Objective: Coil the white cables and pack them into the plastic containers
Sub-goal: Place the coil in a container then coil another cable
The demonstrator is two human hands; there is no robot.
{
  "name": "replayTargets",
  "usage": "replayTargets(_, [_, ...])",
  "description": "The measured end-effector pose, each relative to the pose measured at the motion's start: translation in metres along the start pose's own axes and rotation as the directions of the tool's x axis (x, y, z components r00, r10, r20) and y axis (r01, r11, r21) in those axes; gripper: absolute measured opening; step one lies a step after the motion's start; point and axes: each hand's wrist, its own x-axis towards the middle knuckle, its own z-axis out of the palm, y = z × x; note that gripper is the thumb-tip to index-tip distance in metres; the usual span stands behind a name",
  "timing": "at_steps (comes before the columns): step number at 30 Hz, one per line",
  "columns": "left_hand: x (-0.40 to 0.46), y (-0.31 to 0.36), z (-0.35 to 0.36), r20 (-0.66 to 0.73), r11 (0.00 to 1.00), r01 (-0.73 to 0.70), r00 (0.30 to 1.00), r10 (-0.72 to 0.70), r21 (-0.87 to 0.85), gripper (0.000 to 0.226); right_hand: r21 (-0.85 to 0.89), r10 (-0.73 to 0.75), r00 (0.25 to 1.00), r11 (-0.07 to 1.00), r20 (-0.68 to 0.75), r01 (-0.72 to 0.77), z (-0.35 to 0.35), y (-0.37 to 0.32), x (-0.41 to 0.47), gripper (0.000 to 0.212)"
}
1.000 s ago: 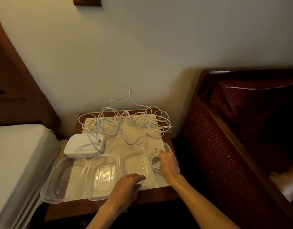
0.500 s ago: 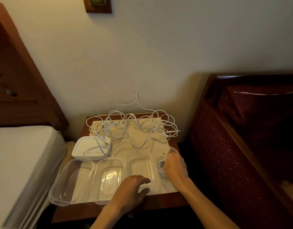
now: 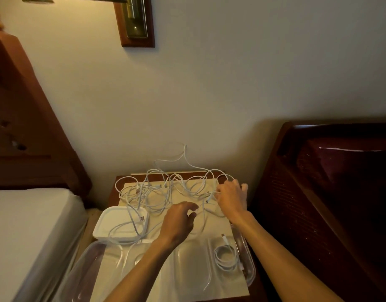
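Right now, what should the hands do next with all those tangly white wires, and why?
Probably lift one cable free of the tangled cables. Both the right hand and left hand are already in the pile, and only one coiled cable sits in a container.

I see white cables (image 3: 157, 192) on a cream mat (image 3: 187, 214); the containers (image 3: 233, 258) are clear; one box (image 3: 120, 223) is white; the nightstand (image 3: 113, 192) is reddish-brown wood; the wall (image 3: 231, 83) is pale beige.
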Motion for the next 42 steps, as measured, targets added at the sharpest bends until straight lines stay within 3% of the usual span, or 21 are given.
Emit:
replayTargets(2, [0.012, 0.004, -0.001, -0.045, 0.995, -0.003, 0.999, -0.001, -0.104, 0.035, 0.245, -0.051, 0.998, 0.969, 0.024, 0.043, -0.014, 0.002, 0.011, 0.015])
replayTargets(5, [0.043, 0.022, -0.022, -0.11, 0.942, -0.025, 0.994, -0.013, -0.335, 0.046, 0.532, -0.157, 0.988, 0.836, 0.001, 0.132, -0.048, -0.005, 0.03, 0.012])
replayTargets(8, [0.077, 0.047, -0.061, -0.087, 0.872, -0.034, 0.996, -0.01, -0.489, 0.019, 0.649, -0.221, 0.973, 0.732, -0.059, 0.206, -0.085, -0.017, 0.045, 0.011])
replayTargets(10, [0.096, 0.062, -0.092, -0.171, 0.88, -0.117, 0.984, 0.041, -0.46, 0.017, 0.667, -0.213, 0.971, 0.708, -0.113, 0.233, -0.102, -0.02, 0.053, 0.015])
replayTargets(15, [0.122, 0.098, -0.18, -0.403, 0.883, -0.364, 0.886, 0.229, -0.297, 0.028, 0.791, -0.241, 0.971, 0.591, -0.016, 0.159, -0.101, -0.011, 0.058, 0.017])
replayTargets(17, [0.128, 0.105, -0.21, -0.436, 0.89, -0.409, 0.851, 0.292, -0.203, 0.031, 0.899, -0.225, 0.974, 0.429, 0.013, 0.087, -0.1, -0.012, 0.052, 0.019])
replayTargets(20, [0.131, 0.097, -0.24, -0.48, 0.904, -0.41, 0.821, 0.31, -0.118, 0.032, 0.998, -0.235, 0.97, 0.027, 0.061, -0.056, -0.121, -0.021, 0.045, 0.023])
replayTargets(22, [0.131, 0.081, -0.251, -0.516, 0.918, -0.373, 0.818, 0.255, -0.138, 0.033, 0.992, -0.279, 0.96, -0.11, 0.032, -0.065, -0.142, -0.023, 0.046, 0.024])
replayTargets(24, [0.128, 0.066, -0.261, -0.554, 0.93, -0.334, 0.808, 0.198, -0.155, 0.032, 0.997, -0.349, 0.936, -0.051, 0.04, -0.061, -0.163, -0.023, 0.049, 0.025])
replayTargets(27, [0.123, 0.061, -0.279, -0.64, 0.922, -0.308, 0.763, 0.091, -0.235, 0.029, 0.948, -0.486, 0.859, 0.318, 0.161, 0.002, -0.176, -0.025, 0.051, 0.024])
replayTargets(29, [0.121, 0.067, -0.287, -0.638, 0.916, -0.288, 0.768, 0.047, -0.278, 0.03, 0.891, -0.511, 0.825, 0.454, 0.24, 0.022, -0.172, -0.032, 0.053, 0.022])
replayTargets(31, [0.116, 0.069, -0.287, -0.441, 0.942, -0.166, 0.897, 0.022, -0.292, 0.031, 0.903, -0.419, 0.887, 0.43, 0.193, 0.007, -0.169, -0.04, 0.057, 0.022])
replayTargets(32, [0.112, 0.068, -0.285, -0.229, 0.973, -0.037, 0.973, -0.017, -0.228, 0.031, 0.925, -0.342, 0.929, 0.38, 0.143, -0.002, -0.169, -0.042, 0.06, 0.023])
replayTargets(34, [0.101, 0.064, -0.28, 0.135, 0.987, 0.161, 0.977, -0.162, 0.02, 0.064, 0.93, -0.244, 0.968, 0.365, 0.055, 0.039, -0.175, -0.046, 0.067, 0.023])
replayTargets(35, [0.096, 0.063, -0.277, 0.164, 0.981, 0.18, 0.968, -0.19, 0.075, 0.082, 0.905, -0.255, 0.967, 0.417, 0.027, 0.085, -0.179, -0.049, 0.069, 0.023])
replayTargets(37, [0.089, 0.071, -0.272, -0.09, 0.991, 0.124, 0.989, -0.12, 0.045, 0.097, 0.835, -0.312, 0.95, 0.52, -0.011, 0.18, -0.181, -0.056, 0.073, 0.021])
replayTargets(39, [0.087, 0.083, -0.26, -0.306, 0.994, -0.109, 0.946, 0.108, 0.015, 0.09, 0.806, -0.345, 0.937, 0.541, -0.047, 0.24, -0.18, -0.066, 0.073, 0.02])
replayTargets(40, [0.087, 0.09, -0.253, -0.295, 0.975, -0.222, 0.932, 0.212, 0.0, 0.083, 0.807, -0.363, 0.93, 0.531, -0.058, 0.258, -0.178, -0.07, 0.072, 0.02])
replayTargets(42, [0.089, 0.096, -0.24, -0.195, 0.955, -0.288, 0.942, 0.272, -0.062, 0.064, 0.832, -0.39, 0.918, 0.485, -0.07, 0.269, -0.174, -0.074, 0.07, 0.02])
